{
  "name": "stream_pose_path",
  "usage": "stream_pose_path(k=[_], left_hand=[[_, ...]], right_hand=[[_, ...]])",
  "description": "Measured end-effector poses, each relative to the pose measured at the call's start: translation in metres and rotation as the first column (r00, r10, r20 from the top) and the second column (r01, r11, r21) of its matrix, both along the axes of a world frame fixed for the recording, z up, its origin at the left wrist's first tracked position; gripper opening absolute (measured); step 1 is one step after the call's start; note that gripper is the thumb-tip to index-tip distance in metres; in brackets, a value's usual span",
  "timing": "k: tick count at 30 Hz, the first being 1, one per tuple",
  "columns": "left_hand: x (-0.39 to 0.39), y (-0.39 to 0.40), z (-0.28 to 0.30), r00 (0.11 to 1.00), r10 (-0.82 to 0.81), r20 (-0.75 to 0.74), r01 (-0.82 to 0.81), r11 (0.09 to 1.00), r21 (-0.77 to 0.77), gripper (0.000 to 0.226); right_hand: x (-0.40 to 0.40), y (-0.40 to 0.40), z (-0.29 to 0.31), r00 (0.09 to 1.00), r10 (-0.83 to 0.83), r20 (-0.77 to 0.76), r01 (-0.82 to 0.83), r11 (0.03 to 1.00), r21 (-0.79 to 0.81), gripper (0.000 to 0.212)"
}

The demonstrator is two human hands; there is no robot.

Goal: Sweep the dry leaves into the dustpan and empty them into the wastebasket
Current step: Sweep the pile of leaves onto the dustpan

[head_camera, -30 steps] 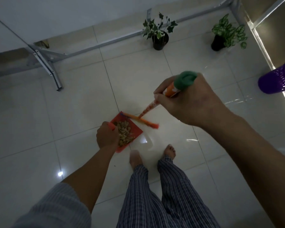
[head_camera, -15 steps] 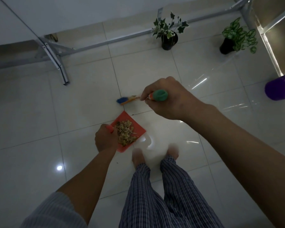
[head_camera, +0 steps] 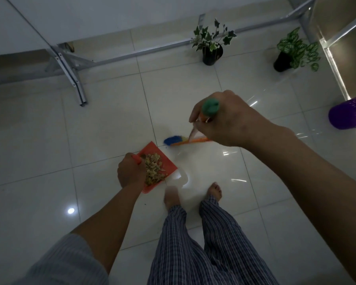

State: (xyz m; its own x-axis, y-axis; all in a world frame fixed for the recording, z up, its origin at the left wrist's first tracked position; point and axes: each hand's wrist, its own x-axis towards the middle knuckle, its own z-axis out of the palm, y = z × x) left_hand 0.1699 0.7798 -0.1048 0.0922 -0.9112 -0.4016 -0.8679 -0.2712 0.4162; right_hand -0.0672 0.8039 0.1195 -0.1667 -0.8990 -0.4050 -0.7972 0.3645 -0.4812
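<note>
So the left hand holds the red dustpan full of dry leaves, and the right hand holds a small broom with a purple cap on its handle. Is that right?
Nearly. The head view shows the cap on the broom handle is green, not purple; purple is the wastebasket. The rest holds: the left hand grips the red dustpan of dry leaves, the right hand the broom.

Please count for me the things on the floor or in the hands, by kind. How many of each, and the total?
Potted plants: 2
Dustpan: 1, with leaves, in the left hand
Broom: 1, in the right hand
Wastebasket: 1
Total: 5
</note>
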Motion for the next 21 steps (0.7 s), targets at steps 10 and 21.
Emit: stream_pose_path(k=[10, 21], left_hand=[[-0.006, -0.006, -0.001, 0.999, -0.044, 0.019, 0.043, 0.999, 0.031, 0.015], [0.004, -0.009, -0.005, 0.999, -0.048, 0.017, 0.047, 0.998, 0.047, 0.019]], right_hand=[[0.040, 0.006, -0.018, 0.987, -0.152, -0.053, 0.147, 0.985, -0.093, 0.015], [0.034, 0.004, 0.004, 0.961, -0.258, 0.102, 0.262, 0.965, -0.032, 0.007]])
